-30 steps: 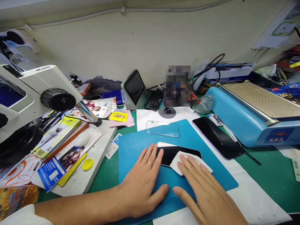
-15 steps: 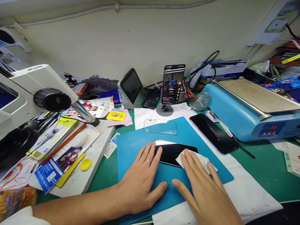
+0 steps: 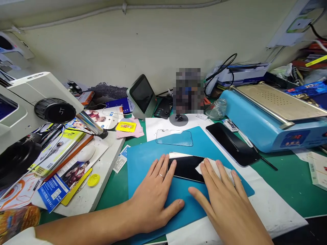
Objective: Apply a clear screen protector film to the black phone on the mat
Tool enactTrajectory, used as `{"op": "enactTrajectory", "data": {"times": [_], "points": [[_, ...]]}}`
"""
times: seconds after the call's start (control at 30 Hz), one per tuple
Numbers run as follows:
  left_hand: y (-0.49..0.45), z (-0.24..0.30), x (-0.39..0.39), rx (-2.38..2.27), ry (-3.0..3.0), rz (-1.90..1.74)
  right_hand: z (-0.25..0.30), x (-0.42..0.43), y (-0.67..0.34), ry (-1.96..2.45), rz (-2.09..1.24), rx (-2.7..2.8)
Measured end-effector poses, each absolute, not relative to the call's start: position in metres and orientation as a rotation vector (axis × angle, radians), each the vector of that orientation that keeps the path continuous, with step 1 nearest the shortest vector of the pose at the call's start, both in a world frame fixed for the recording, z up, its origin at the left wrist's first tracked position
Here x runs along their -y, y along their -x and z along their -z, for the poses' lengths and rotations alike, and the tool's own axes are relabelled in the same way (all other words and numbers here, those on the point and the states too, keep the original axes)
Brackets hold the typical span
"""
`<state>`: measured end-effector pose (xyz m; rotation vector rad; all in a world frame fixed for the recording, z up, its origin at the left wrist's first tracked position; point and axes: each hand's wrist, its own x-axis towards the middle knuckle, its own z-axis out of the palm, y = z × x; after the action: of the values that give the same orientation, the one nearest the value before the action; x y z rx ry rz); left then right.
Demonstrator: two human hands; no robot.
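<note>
A phone (image 3: 187,167) with a black screen lies face up on the blue mat (image 3: 143,170), its screen catching a bright reflection along the upper left edge. My left hand (image 3: 158,194) is open, with its fingers flat and their tips resting at the phone's left end. Under the fingers of my right hand (image 3: 222,194), a folded white wipe (image 3: 199,168) is held pressed against the phone's right end, which is mostly covered. A clear screen protector with a black border (image 3: 174,138) lies on the mat beyond the phone.
To the right, another dark phone (image 3: 231,144) lies with a thin black tool across it, beside a blue heating-plate machine (image 3: 276,119). A glass jar (image 3: 217,109) stands behind. On the left are a microscope (image 3: 46,98) and a white board (image 3: 102,170) with packets and cards.
My right hand has slid a little to the right and away from me along the phone with the wipe, uncovering more screen. My left hand stays in place.
</note>
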<state>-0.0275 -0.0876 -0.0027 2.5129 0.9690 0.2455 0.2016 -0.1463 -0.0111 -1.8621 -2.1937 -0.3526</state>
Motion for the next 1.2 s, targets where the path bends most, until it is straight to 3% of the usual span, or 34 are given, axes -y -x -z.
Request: {"op": "enactTrajectory", "data": {"times": [0.17,0.33,0.7,1.03,1.2], "points": [[0.027,0.003,0.088,-0.974,-2.531,-0.219,0.014,0.124,-0.189,1.861,0.471,2.191],[0.027,0.002,0.087,-0.974,-2.502,-0.246,0.015,0.153,-0.19,1.727,0.522,2.292],[0.028,0.004,0.088,-0.973,-2.515,-0.246,0.004,0.124,-0.195,1.787,0.356,2.286],[0.028,0.002,0.087,-0.97,-2.491,-0.233,-0.005,0.158,-0.197,1.77,0.322,2.417],[0.028,0.001,0.088,-0.973,-2.511,-0.222,0.011,0.132,-0.19,1.802,0.508,2.285]]}}
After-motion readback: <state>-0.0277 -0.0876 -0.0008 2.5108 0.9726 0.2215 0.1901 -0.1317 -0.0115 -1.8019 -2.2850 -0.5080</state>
